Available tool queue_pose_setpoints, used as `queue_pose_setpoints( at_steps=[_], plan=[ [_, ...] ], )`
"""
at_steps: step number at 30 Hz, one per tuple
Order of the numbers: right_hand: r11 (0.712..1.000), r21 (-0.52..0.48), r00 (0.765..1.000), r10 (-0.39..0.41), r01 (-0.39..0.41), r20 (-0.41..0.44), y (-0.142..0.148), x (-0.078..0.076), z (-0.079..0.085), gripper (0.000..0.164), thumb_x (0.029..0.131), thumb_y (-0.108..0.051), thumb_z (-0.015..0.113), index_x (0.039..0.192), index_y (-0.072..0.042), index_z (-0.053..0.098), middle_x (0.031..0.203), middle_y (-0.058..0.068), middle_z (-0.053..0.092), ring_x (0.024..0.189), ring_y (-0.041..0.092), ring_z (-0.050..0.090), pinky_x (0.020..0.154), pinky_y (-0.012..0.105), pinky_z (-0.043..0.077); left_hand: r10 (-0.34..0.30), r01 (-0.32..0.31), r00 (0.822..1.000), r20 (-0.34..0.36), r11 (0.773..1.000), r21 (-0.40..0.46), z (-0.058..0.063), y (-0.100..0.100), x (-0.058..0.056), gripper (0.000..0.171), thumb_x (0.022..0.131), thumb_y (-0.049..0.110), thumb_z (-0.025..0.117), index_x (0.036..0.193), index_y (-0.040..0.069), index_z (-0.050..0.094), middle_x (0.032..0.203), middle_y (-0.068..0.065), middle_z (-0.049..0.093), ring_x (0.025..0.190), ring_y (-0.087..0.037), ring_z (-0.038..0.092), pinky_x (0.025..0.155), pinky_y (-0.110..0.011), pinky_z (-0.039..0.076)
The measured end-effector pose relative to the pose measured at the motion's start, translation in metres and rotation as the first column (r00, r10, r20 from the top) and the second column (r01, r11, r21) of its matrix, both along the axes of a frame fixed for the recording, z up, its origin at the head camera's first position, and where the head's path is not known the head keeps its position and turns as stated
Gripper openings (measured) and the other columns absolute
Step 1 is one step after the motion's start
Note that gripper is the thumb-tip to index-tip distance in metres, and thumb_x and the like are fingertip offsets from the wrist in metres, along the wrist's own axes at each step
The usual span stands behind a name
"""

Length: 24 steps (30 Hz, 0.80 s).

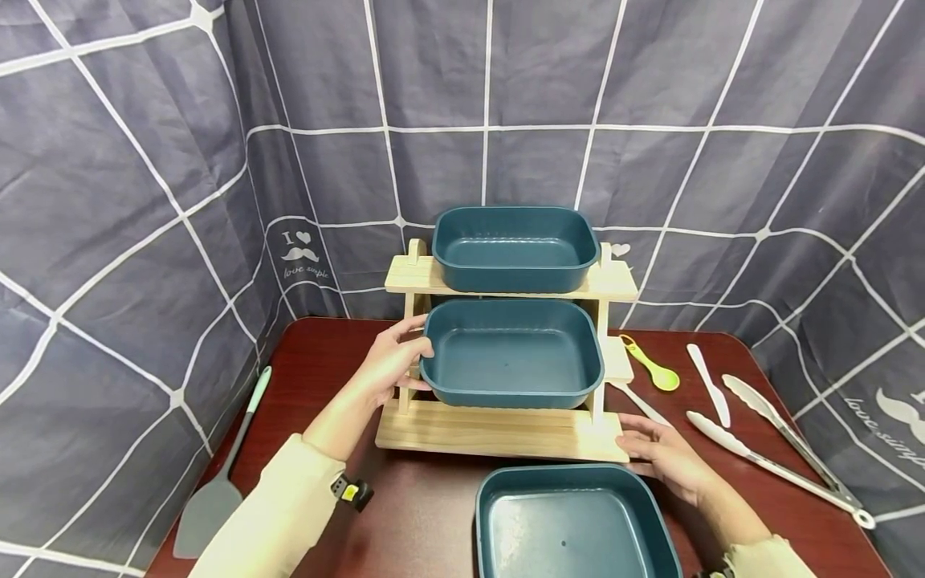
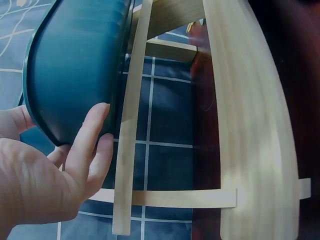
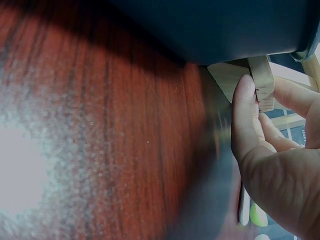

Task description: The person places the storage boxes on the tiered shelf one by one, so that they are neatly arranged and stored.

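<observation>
A three-tier wooden rack [image 1: 499, 427] stands on the table, with a teal bin [image 1: 516, 277] on its top shelf. My left hand [image 1: 390, 361] grips the left end of a second teal bin [image 1: 513, 357] at the middle tier, thumb at the rim. In the left wrist view its fingers [image 2: 82, 142] press under the bin's side. At the rack's lower right, my right hand [image 1: 668, 459] pinches the end of the bottom board [image 3: 262, 82], thumb on one face and fingers on the other. A third teal bin [image 1: 560, 526] sits on the table in front of the rack.
A grey spatula [image 1: 209, 514] lies at the left table edge. Right of the rack are a green measuring spoon [image 1: 661, 376], a white spreader [image 1: 708, 384] and tongs [image 1: 776, 466]. Another white utensil [image 1: 641, 403] lies partly behind the rack. Grey grid curtains [image 1: 542, 88] surround the table.
</observation>
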State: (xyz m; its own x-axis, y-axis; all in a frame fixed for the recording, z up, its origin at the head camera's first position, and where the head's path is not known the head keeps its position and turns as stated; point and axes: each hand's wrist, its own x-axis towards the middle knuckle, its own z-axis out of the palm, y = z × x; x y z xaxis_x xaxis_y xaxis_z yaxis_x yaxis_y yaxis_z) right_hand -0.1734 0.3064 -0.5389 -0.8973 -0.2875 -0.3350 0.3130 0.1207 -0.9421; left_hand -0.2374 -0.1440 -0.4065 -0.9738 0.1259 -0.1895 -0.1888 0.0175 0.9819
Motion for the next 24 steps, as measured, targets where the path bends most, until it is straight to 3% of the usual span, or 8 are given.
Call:
queue_pose_setpoints(
  at_steps=[13,19,24],
  plan=[
    [1.000,-0.010,1.000,-0.001,0.001,-0.002,0.000,0.000,0.000,0.071,0.105,-0.015,0.060,0.158,0.011,0.021,0.119,0.009,0.065,0.102,0.016,0.068,0.087,0.039,0.060,-0.013,0.013,1.000,0.015,1.000,0.005,0.003,0.010,-0.026,0.060,0.086,0.008,0.061,0.145,0.018,0.059,0.136,-0.013,0.058,0.117,-0.034,0.068,0.069,-0.053,0.062],
    [1.000,-0.021,1.000,0.000,0.000,-0.002,0.001,-0.001,-0.001,0.070,0.106,-0.014,0.060,0.158,0.011,0.021,0.119,0.009,0.066,0.102,0.016,0.068,0.086,0.038,0.060,-0.012,0.010,0.998,0.055,0.999,0.033,0.003,0.011,-0.037,0.067,0.087,0.010,0.061,0.152,0.017,0.052,0.141,-0.014,0.055,0.124,-0.035,0.063,0.071,-0.053,0.062],
    [1.000,-0.024,1.000,0.002,-0.002,0.005,0.000,0.000,-0.001,0.071,0.106,-0.015,0.060,0.158,0.011,0.020,0.119,0.008,0.066,0.103,0.015,0.068,0.087,0.038,0.060,-0.019,0.017,0.999,0.048,0.999,0.041,0.003,0.013,-0.043,0.071,0.087,0.010,0.062,0.156,0.015,0.046,0.147,-0.014,0.051,0.128,-0.036,0.060,0.072,-0.054,0.062]
  ],
)
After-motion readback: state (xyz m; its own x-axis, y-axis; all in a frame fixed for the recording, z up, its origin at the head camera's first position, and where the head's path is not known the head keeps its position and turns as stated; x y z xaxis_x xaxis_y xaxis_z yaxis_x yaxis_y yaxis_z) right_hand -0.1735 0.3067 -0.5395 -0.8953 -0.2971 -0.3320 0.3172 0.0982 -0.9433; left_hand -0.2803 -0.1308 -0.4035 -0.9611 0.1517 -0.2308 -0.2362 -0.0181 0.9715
